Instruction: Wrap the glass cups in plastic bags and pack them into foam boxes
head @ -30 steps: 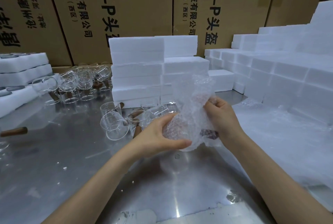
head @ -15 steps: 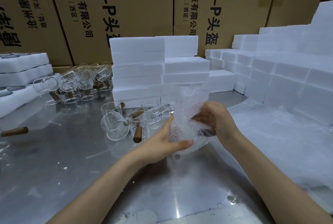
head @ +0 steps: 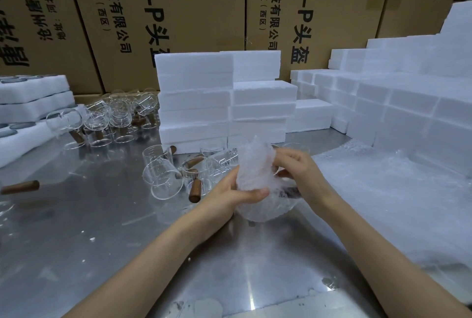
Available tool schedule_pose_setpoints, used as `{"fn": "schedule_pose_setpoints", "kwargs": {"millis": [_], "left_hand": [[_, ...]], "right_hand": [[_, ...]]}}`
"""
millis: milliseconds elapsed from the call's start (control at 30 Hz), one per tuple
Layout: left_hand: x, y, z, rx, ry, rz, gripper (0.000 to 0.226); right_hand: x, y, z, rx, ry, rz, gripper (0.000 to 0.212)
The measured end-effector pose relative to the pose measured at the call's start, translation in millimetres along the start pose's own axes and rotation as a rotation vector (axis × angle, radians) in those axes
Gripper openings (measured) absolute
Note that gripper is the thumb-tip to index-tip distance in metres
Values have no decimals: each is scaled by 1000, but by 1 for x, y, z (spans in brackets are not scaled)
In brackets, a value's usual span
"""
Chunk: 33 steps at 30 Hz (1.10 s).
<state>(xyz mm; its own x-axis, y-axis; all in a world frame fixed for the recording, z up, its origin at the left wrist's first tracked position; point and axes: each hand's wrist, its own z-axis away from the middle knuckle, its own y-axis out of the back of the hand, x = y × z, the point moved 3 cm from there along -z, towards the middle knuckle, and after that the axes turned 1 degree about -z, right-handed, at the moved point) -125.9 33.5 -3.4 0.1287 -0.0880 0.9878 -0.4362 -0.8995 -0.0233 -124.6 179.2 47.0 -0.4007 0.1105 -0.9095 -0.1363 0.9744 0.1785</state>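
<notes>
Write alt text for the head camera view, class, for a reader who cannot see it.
Two bare hands, left hand and right hand, hold a bubble-wrap bundle just above a metal table. Unwrapped glass cups with wooden handles lie to the left; stacked white foam boxes stand behind, before cardboard cartons.

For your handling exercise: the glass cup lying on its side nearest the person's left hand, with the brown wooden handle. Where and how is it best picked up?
Probably by the wooden handle. It sticks out toward the person, clear of the other cups, so fingers can close round it from the near side. The cup itself is slick, round glass crowded by its neighbours.
</notes>
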Motion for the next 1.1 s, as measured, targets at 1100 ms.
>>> {"fn": "schedule_pose_setpoints", "kwargs": {"millis": [1100], "left_hand": [[49, -21, 29, 110, -646, -1168, 33]], "right_hand": [[-4, 0, 7, -128, 33, 475, 36]]}}
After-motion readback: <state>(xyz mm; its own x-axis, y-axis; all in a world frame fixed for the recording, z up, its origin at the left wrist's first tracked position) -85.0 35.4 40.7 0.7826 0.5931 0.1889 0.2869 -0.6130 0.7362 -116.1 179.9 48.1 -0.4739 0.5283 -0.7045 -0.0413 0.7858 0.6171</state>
